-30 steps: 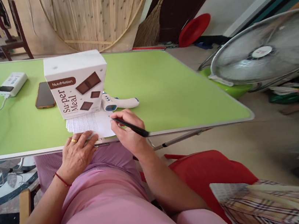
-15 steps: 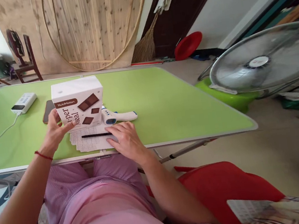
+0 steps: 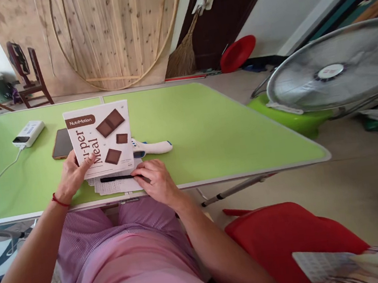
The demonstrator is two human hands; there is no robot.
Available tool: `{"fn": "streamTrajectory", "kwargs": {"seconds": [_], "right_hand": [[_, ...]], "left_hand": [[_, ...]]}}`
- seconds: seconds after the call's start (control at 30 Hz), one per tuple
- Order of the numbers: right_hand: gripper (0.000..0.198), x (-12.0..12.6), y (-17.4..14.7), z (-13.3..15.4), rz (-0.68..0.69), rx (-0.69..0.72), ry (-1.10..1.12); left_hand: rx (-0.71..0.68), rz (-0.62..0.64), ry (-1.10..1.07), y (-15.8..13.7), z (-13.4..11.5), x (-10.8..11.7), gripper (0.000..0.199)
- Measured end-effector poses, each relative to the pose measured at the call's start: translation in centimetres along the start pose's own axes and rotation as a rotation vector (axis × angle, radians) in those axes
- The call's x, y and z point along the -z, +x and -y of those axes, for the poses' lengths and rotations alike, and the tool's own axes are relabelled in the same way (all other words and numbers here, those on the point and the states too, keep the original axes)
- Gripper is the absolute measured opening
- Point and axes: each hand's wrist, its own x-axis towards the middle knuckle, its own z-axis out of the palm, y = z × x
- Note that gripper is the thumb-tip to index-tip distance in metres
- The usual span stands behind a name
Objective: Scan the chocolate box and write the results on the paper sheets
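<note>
Fingers (image 3: 84, 161) of left hand (image 3: 72, 176) clasp tilted box (image 3: 101, 137).

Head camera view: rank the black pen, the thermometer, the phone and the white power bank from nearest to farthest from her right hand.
From the right hand:
1. Black pen, at the fingertips.
2. Thermometer, just behind.
3. Phone, left behind the box.
4. White power bank, far left.

One head-worn view looks forward and down, close over the tabletop (image 3: 208, 125) (fan (image 3: 334, 74) at 2 o'clock).
</note>
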Motion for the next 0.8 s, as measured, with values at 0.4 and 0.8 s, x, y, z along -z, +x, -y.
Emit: {"fn": "streamTrajectory", "kwargs": {"seconds": [0.4,0.8], "right_hand": [[0.039,3.6,3.0,-3.0,0.016,-0.222,-0.261],[0.041,4.8,4.9,-3.8,0.179,-0.472,-0.220]], "left_hand": [[-0.182,0.035,0.248,-0.5,0.5,-0.9,0.060],[-0.139,-0.002,0.225,-0.9,-0.2,-1.1,0.062]]}}
